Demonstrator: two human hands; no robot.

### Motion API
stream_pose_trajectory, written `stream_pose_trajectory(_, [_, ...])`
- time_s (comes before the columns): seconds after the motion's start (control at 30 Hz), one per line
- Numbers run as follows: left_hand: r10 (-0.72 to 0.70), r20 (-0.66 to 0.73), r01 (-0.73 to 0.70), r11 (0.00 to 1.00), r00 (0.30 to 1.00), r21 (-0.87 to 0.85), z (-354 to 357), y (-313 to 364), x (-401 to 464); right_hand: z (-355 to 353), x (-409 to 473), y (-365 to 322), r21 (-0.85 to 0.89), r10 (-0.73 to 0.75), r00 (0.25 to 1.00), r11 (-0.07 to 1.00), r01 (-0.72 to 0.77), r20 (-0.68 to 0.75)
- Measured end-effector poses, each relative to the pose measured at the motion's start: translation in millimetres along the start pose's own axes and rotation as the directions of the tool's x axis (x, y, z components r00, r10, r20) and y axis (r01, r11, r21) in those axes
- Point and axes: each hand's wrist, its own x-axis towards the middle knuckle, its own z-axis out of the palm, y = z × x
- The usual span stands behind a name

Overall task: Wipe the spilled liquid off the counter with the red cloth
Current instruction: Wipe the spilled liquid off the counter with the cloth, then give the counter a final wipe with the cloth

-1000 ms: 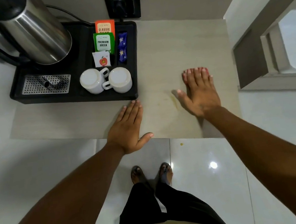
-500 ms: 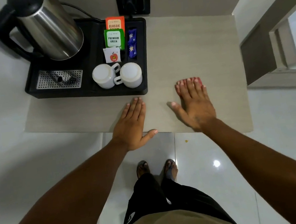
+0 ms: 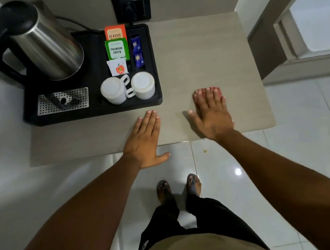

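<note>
The beige counter (image 3: 203, 52) runs from the wall to its near edge in front of me. My right hand (image 3: 211, 116) lies flat on it near the front right. It presses down the red cloth (image 3: 220, 92), which shows only as a red rim past my fingertips. My left hand (image 3: 144, 140) rests palm down at the counter's front edge, fingers together, thumb hanging off the edge, holding nothing. No wet patch is clearly visible on the counter surface.
A black tray (image 3: 95, 113) fills the counter's left half. It carries a steel kettle (image 3: 44, 42), two upturned white cups (image 3: 113, 89), and tea sachets (image 3: 117, 47). A wall socket (image 3: 130, 6) sits behind. A small yellow spot (image 3: 205, 151) marks the floor tiles.
My right hand has slid the cloth toward me and slightly left. The yellowish streak beside my thumb a second ago no longer shows. My left hand stays at the edge.
</note>
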Motion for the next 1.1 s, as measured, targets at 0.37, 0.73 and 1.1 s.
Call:
stream_pose_trajectory(0.37, [0.080,-0.050,-0.081,0.996,0.996,-0.034,-1.8,-0.8,6.4,8.0,-65.9,53.3,0.026,0.133,0.991,0.991,-0.132,-0.030])
stream_pose_trajectory(0.73, [0.047,-0.055,-0.050,0.997,0.997,-0.058,-10.0,18.7,30.9,-2.4,-15.2,10.9,0.061,0.079,0.997,0.995,-0.079,0.003])
stream_pose_trajectory(1.1, [0.033,-0.069,-0.039,0.994,0.997,-0.099,-6.2,26.6,43.0,-47.8,73.6,98.1,0.046,0.276,0.960,0.961,-0.273,-0.046])
